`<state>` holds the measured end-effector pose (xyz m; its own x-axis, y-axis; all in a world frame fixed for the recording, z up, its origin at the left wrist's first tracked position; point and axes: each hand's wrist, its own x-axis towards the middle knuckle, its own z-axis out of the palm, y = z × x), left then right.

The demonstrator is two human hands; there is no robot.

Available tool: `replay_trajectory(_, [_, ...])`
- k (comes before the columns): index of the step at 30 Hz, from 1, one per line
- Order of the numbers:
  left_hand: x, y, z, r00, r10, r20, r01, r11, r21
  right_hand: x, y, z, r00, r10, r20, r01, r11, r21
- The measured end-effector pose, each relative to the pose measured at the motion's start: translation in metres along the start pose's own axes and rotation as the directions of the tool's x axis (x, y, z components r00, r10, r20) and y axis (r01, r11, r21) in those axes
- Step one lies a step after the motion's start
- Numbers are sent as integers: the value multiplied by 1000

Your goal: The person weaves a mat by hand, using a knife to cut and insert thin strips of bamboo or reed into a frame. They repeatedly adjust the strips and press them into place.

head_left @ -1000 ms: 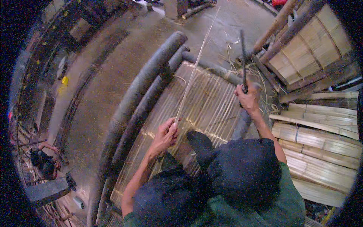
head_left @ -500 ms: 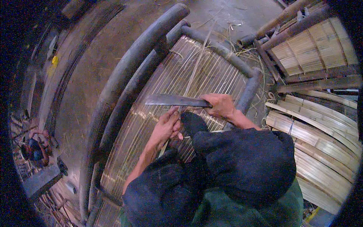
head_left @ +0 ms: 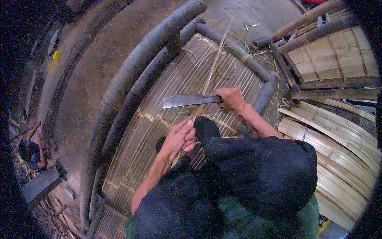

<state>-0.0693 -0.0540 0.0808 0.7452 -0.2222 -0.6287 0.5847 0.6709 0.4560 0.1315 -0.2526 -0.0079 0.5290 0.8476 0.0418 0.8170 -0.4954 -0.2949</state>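
Strip (head_left: 213,65) lay pinched in my left hand (head_left: 179,137); just beyond, my right hand (head_left: 231,99) clenched the knife (head_left: 185,101) across it. I judged a level, steady stroke best. The strip's far length ran over the slatted bench (head_left: 243,79).

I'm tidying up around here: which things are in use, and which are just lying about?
In use:
- knife, in the right grip
- thin strip, in the left grip
- slatted bench, beneath the person

Apparently just lying about:
- bundled slats, at right
- pale scrap, on the floor
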Motion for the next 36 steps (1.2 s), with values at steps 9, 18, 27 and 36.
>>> replay_trajectory(9, [-30,6,6,998,-44,42,46,997,-59,-10,63,-4,994,110,25,-106,985,-135])
replay_trajectory(18, [-35,8,7,998,-52,-32,52,999,-5,-8,14,-32,986,84,147,-75,995,-71])
replay_trajectory(27, [-58,4,4,998,-64,-11,64,998,-12,-1,73,-65,940,335,69,-325,938,-120])
replay_trajectory(36, [-51,7,7,997,-66,42,69,995,-77,11,22,-31,967,162,196,-142,984,-108])
